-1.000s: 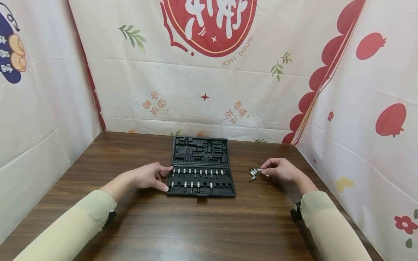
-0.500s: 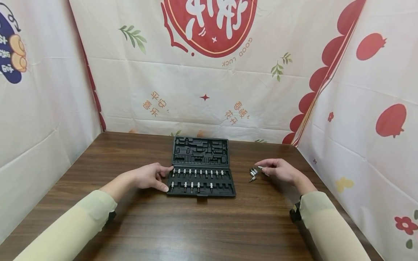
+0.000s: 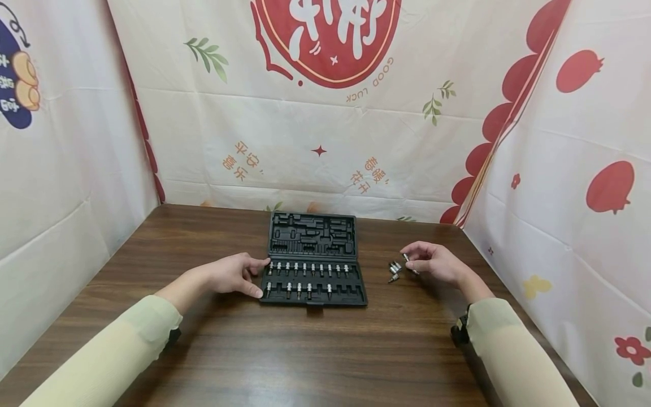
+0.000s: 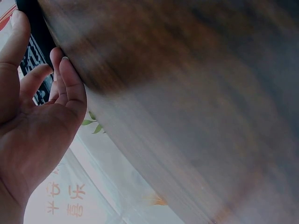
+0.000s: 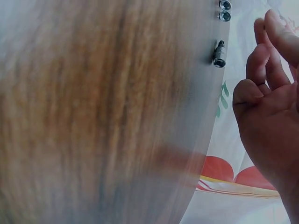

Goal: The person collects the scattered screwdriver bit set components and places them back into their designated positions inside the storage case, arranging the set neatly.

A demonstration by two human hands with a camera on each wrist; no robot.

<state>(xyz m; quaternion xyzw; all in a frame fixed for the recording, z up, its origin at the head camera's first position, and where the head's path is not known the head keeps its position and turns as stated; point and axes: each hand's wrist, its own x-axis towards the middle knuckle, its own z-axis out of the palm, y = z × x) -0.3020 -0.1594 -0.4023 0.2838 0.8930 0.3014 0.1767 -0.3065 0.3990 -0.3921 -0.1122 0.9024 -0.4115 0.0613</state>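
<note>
A black plastic case (image 3: 337,304) lies open on the table, with bit sockets (image 3: 304,268) in two rows of its lower half. My left hand (image 3: 231,275) holds the case's left side, thumb at the front corner and index finger near the hinge. Over to the right, my right hand (image 3: 438,265) pinches a silver bit socket (image 3: 406,257) between thumb and fingers. Several loose bit sockets (image 3: 394,278) lie on the table just left of that hand. In the right wrist view, one loose bit socket (image 5: 218,56) lies apart from two others; the held one is hidden there.
The case's lid (image 3: 311,234) leans back toward the rear of the brown wooden table (image 3: 325,356). Printed cloth (image 3: 285,124) hangs behind and along both sides. Some slots in the case's front row hold no bit socket.
My right hand has shifted slightly up and away from the loose pile, and the bit socket in its fingers has turned from lying level to a tilt. The left hand stays in place.
</note>
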